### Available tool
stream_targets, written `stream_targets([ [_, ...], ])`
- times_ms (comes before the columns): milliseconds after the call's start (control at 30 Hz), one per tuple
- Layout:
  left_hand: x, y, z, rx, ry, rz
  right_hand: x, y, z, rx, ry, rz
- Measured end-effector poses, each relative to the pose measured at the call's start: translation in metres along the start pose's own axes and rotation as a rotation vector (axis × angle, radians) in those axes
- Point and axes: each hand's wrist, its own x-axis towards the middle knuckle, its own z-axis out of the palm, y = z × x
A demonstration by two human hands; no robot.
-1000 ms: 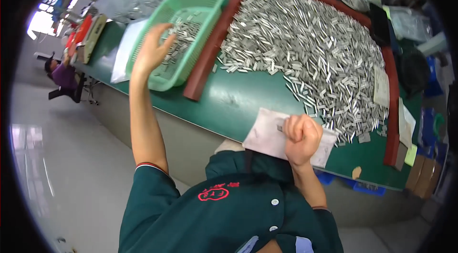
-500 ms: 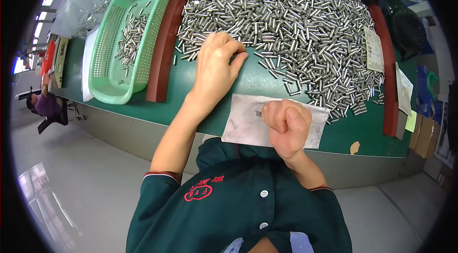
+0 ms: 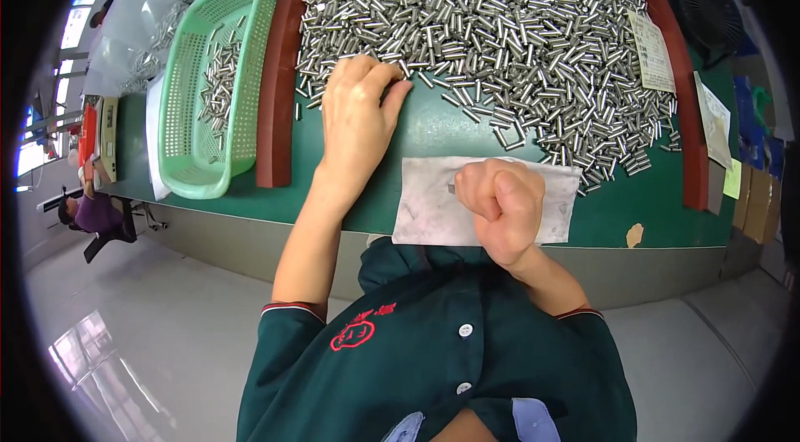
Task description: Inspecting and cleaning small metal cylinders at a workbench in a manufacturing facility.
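Note:
A wide heap of short, shiny metal pins (image 3: 500, 34) covers the far part of the green table. My left hand (image 3: 358, 113) rests at the heap's near left edge, its fingers curled down and the thumb close to the index finger. Its fingertips are hidden, so what they hold cannot be made out. Over a stained whitish cloth (image 3: 433, 213) near the table's front edge, my right hand (image 3: 504, 204) is closed in a fist. The small grey end of a metal pin (image 3: 452, 189) shows at its left side.
Left of a dark red rail (image 3: 277, 100) stands a green perforated basket (image 3: 242, 121) with pins inside. Another red rail (image 3: 693, 142) borders the heap on the right. Clear bags of pins (image 3: 137, 25) lie far left. A person (image 3: 96, 213) sits beyond. A black fan (image 3: 708, 17) stands right.
The view has shifted slightly. My left hand stays at the heap's near edge with its fingers curled. My right fist remains over the cloth, nearly unmoved.

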Motion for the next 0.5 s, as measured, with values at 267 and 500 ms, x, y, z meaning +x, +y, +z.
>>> stream_targets([
  [267,-0.012,0.006,-0.002,-0.047,-0.066,-0.030,0.000,0.001,-0.004,0.006,-0.002,0.003],
  [500,-0.013,0.003,-0.006,-0.017,-0.048,0.029,0.000,0.002,-0.004,0.053,0.007,0.020],
])
